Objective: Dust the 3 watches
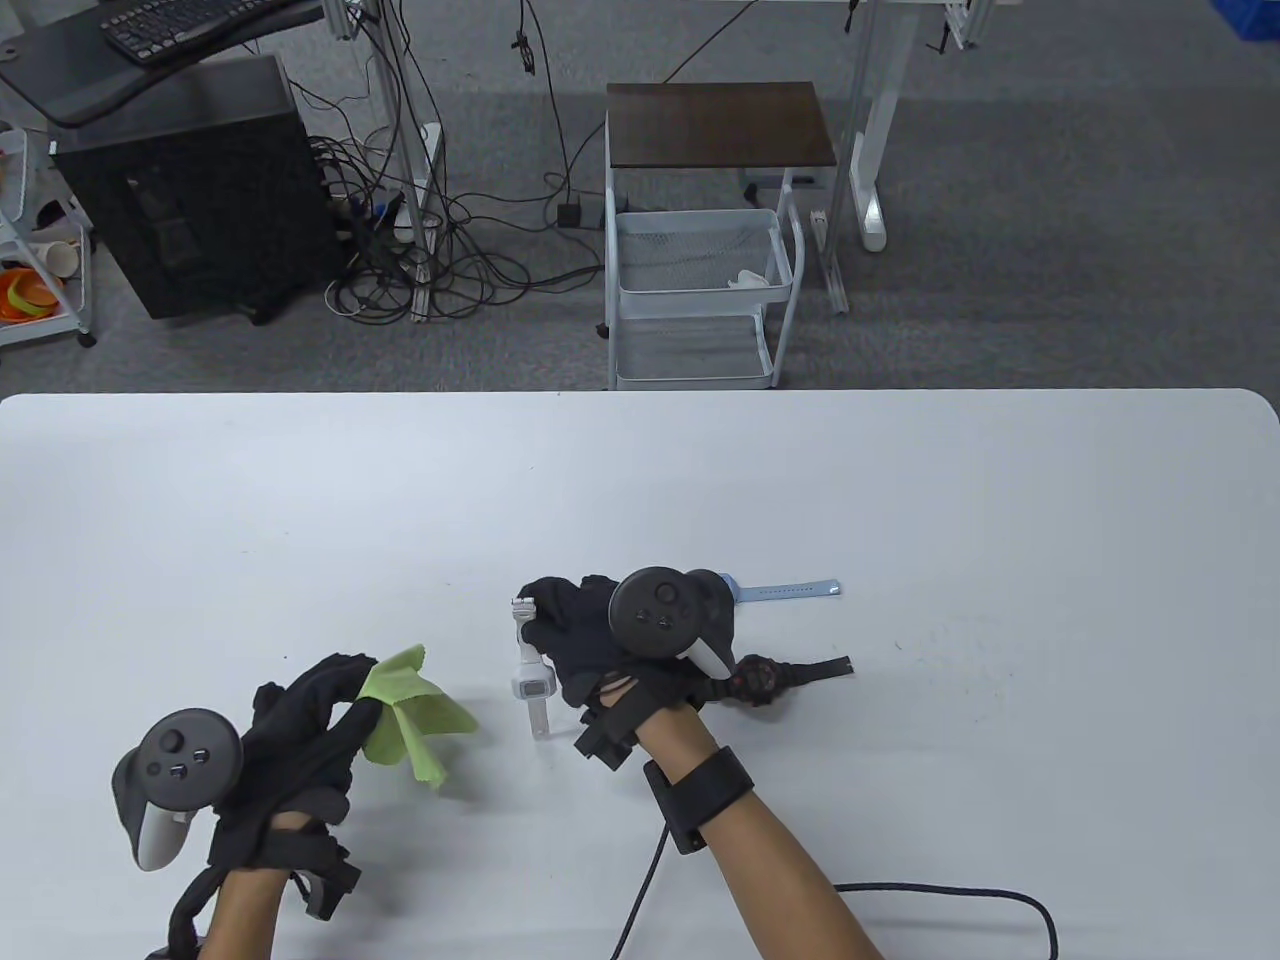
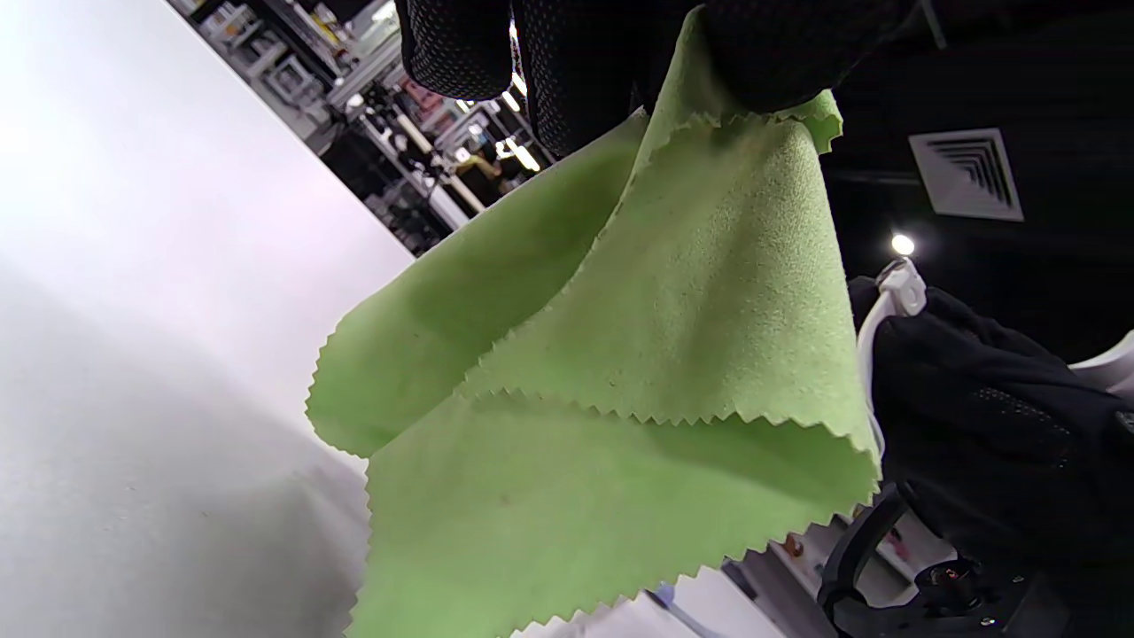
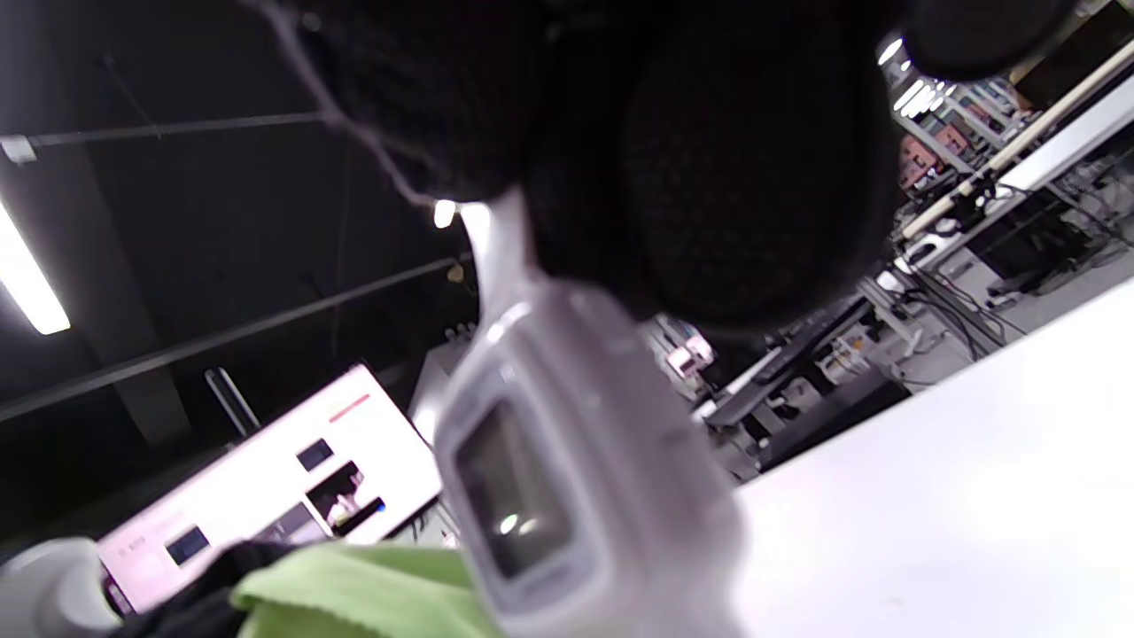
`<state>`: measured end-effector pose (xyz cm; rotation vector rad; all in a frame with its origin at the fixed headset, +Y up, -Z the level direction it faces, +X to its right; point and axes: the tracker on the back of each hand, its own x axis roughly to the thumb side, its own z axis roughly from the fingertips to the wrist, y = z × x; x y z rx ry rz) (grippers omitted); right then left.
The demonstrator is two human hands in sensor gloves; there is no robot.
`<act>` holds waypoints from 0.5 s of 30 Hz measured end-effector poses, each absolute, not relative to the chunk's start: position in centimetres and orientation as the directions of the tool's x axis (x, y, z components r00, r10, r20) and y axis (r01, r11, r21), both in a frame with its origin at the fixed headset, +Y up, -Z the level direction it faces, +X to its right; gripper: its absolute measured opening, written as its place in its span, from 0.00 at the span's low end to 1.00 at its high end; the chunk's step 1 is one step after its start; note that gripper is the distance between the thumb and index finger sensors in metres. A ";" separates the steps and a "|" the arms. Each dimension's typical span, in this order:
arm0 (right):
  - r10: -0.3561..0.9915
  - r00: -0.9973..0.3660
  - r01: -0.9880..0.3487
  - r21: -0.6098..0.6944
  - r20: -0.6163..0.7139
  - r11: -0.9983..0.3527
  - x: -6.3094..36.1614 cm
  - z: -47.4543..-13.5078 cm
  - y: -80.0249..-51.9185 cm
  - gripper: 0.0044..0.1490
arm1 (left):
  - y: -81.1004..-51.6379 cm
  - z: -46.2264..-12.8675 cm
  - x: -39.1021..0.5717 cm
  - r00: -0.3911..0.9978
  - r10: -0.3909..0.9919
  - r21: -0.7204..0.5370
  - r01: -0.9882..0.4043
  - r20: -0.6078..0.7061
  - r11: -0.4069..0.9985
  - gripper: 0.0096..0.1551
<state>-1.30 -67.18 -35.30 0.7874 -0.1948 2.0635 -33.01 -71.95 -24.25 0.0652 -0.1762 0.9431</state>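
Observation:
My right hand [image 1: 560, 630] grips the strap of a white watch [image 1: 531, 680] and holds it off the table; its square face [image 3: 523, 496] fills the right wrist view under my gloved fingers [image 3: 753, 177]. My left hand [image 1: 320, 720] pinches a green cloth [image 1: 410, 715] to the left of the white watch, a short gap away; the cloth [image 2: 620, 381] hangs folded from my fingers [image 2: 567, 62]. A black watch [image 1: 770, 680] lies on the table just right of my right wrist. A light blue watch [image 1: 790, 590] lies behind the right hand, partly hidden by the tracker.
The white table [image 1: 900, 500] spreads wide on all sides of the hands. A black cable [image 1: 940, 890] runs from my right wrist across the near edge. Beyond the far edge stand a wire cart [image 1: 700, 300] and a computer tower [image 1: 200, 190] on the floor.

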 end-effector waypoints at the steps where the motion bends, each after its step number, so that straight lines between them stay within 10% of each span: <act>1: 0.703 -0.377 -0.810 0.153 0.603 -0.566 -1.0 -34.9 -67.0 0.25 | -72.0 -24.3 -33.0 0.566 0.804 -0.029 -0.814 0.183 0.580 0.24; 15: 0.744 -0.197 -0.908 0.168 0.638 -0.384 -0.5 -30.4 -64.3 0.26 | -72.8 -24.6 -31.3 0.378 0.894 -0.188 -0.885 0.240 0.425 0.24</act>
